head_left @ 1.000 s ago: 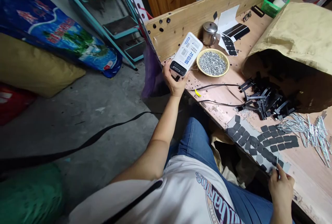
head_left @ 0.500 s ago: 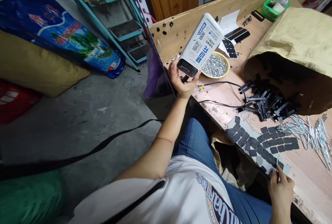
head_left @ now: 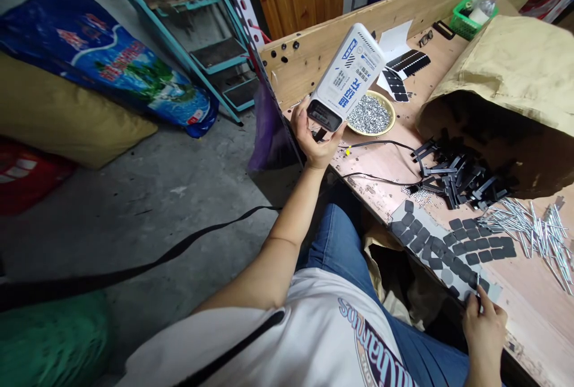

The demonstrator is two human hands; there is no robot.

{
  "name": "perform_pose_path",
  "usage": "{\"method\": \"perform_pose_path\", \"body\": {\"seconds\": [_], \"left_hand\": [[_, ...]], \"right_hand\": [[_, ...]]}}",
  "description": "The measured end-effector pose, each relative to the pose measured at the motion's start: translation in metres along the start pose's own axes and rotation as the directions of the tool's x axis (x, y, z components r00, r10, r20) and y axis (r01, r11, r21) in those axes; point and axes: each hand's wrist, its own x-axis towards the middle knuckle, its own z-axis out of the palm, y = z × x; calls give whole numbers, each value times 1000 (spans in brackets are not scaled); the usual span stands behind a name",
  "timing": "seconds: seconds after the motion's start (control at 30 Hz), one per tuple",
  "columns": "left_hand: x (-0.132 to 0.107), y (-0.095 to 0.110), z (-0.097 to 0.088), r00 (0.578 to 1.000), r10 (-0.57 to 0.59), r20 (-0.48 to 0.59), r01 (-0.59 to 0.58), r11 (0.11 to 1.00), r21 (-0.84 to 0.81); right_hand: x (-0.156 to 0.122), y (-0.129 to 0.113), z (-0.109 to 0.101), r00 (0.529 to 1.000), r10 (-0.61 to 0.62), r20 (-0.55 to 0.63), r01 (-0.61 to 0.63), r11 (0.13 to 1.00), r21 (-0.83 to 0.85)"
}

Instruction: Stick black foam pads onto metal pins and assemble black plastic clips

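Since it's been lifted higher than a second ago, the one white device (head_left: 344,79), at one o'clock with the left hand (head_left: 316,143) curled around its base, overlaps one bowl (head_left: 371,133); that hand's tied up. Dark pads (head_left: 421,240): uncountable. Four o'clock, the right hand (head_left: 487,322) pinches one thin tool (head_left: 478,280).

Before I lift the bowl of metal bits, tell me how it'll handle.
The bowl is probably heavy for its size, being full of metal bits. They look loose and uncovered, so a tilt could spill them.
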Motion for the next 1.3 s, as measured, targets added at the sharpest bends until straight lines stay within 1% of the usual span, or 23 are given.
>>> {"method": "perform_pose_path", "body": {"seconds": [0.07, 0.17, 0.43, 0.57, 0.63, 0.73, 0.8, 0.87, 0.93, 1.0, 1.07, 1.1, 1.17, 1.3], "left_hand": [[2, 2, -1, 998, 51, 27, -51, 999, -6], [6, 4, -3, 995, 82, 50, -80, 996, -42], [7, 0, -4, 988, 152, 2, -152, 987, -55], [7, 2, -2, 984, 180, -4, -180, 980, -82], [7, 6, -3, 979, 204, 11, -202, 973, -112], [6, 17, -6, 958, 276, 81, -259, 950, -177], [4, 30, -9, 928, 337, 155, -292, 922, -255], [1, 47, -11, 882, 409, 232, -313, 879, -361], [-2, 66, -13, 814, 504, 289, -335, 813, -476], [-4, 86, -16, 727, 613, 311, -365, 727, -581], [-6, 103, -18, 648, 702, 294, -387, 637, -667], [-7, 110, -19, 621, 734, 276, -394, 597, -699], [-8, 122, -21, 584, 778, 232, -404, 527, -748], [-9, 135, -21, 535, 830, 161, -411, 422, -808]], "right_hand": [[0, 0, 0, 1000, 3, 3, -4, 1000, 10], [0, 0, 1, 1000, 5, 9, -5, 1000, 13], [1, 3, 5, 1000, -5, -11, 5, 1000, 11], [0, 2, 5, 1000, -1, -10, 1, 1000, 14], [-1, 1, 4, 1000, -11, -22, 12, 1000, 22], [2, -2, -1, 995, -62, -75, 63, 998, 12], [8, -5, -4, 988, -91, -121, 90, 996, -7], [16, -8, -8, 983, -103, -150, 101, 995, -17], [25, -12, -10, 981, -113, -157, 112, 994, -18], [31, -15, -11, 979, -125, -161, 124, 992, -16], [34, -17, -10, 978, -128, -162, 128, 992, -8], [34, -17, -10, 979, -125, -159, 126, 992, -4], [33, -17, -9, 983, -116, -140, 117, 993, -1], [29, -12, -9, 991, -91, -97, 91, 996, -2]]}}
